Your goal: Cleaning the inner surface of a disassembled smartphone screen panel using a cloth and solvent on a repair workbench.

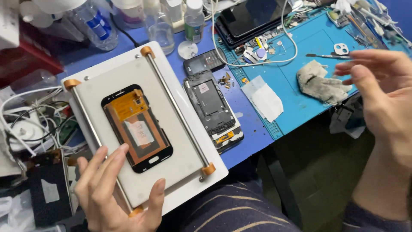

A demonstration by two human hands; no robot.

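Note:
My left hand (112,189) rests on the near corner of a white heating plate (176,167) with two steel rails, fingers spread, thumb on its front edge. A phone screen (136,127) lies face down on the plate, its back showing orange foil and a black frame. My right hand (382,94) hovers in the air at the right, fingers apart and blurred, holding nothing. Below it lies a dirty grey cloth (321,83) on the blue work mat (300,111). A phone frame (213,109) with its parts exposed lies just right of the plate.
Clear bottles (159,25) stand at the back. A tablet (253,17) with a white cable, small parts, tweezers and tools (365,21) crowd the mat's far side. White wipes (264,98) lie on the mat. Tangled white cables (30,116) and a black box (49,189) sit left.

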